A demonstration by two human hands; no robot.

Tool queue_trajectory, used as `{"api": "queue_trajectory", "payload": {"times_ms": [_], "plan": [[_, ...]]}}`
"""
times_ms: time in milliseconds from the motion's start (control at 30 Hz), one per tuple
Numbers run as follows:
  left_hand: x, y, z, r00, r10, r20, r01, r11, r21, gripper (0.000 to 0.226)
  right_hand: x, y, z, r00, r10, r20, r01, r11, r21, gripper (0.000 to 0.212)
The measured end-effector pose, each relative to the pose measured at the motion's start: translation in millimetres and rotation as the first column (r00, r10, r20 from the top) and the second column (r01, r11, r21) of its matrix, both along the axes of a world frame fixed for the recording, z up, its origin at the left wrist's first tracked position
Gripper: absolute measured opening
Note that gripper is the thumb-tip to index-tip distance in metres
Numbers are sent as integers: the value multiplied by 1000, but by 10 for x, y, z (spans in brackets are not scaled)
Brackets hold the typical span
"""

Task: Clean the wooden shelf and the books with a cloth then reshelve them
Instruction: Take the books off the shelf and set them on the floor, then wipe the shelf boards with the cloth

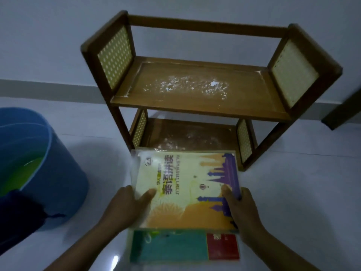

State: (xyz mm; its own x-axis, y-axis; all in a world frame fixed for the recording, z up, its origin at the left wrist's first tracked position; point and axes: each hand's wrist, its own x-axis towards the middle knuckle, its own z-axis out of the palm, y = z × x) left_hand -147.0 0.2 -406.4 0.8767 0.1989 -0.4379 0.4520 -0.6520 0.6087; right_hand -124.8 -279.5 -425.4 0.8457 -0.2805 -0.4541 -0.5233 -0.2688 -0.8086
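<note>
A small two-tier wooden shelf [195, 106] with woven side panels stands on the floor against the wall. White dust lies on its upper board and on the lower board. In front of it I hold a yellow and purple book [187, 184] flat, just above a green and red book [175, 247] lying on the floor. My left hand [125, 206] grips the yellow book's left edge with the thumb on the cover. My right hand [242, 210] grips its right edge, thumb on top. A dark cloth [19, 208] hangs over the bucket's rim at the left.
A blue bucket [58, 163] with greenish water stands on the pale floor at the left. A dark furniture leg [343, 112] shows at the right edge. A grey skirting strip runs along the wall behind the shelf.
</note>
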Motion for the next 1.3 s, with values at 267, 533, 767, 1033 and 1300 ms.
{"api": "queue_trajectory", "payload": {"times_ms": [267,533,767,1033,1300], "plan": [[-510,7,-386,989,-137,-59,149,923,355,93,-468,-15,-325,991,97,-94,-121,949,-291,54],[-474,194,885,949,-251,192,115,840,530,67,-146,781,935,678,729,-93,-648,532,-545,80],[-932,1298,1718,984,-175,13,147,859,490,56,-196,2202,1783,389,917,93,-707,362,-608,74],[-1248,1741,1822,983,-178,-37,167,807,567,20,-477,2661,2114,263,960,91,-778,267,-569,76],[-579,1158,3110,802,-516,301,374,826,421,20,-145,2158,2928,279,910,306,-947,314,-72,65]]}}
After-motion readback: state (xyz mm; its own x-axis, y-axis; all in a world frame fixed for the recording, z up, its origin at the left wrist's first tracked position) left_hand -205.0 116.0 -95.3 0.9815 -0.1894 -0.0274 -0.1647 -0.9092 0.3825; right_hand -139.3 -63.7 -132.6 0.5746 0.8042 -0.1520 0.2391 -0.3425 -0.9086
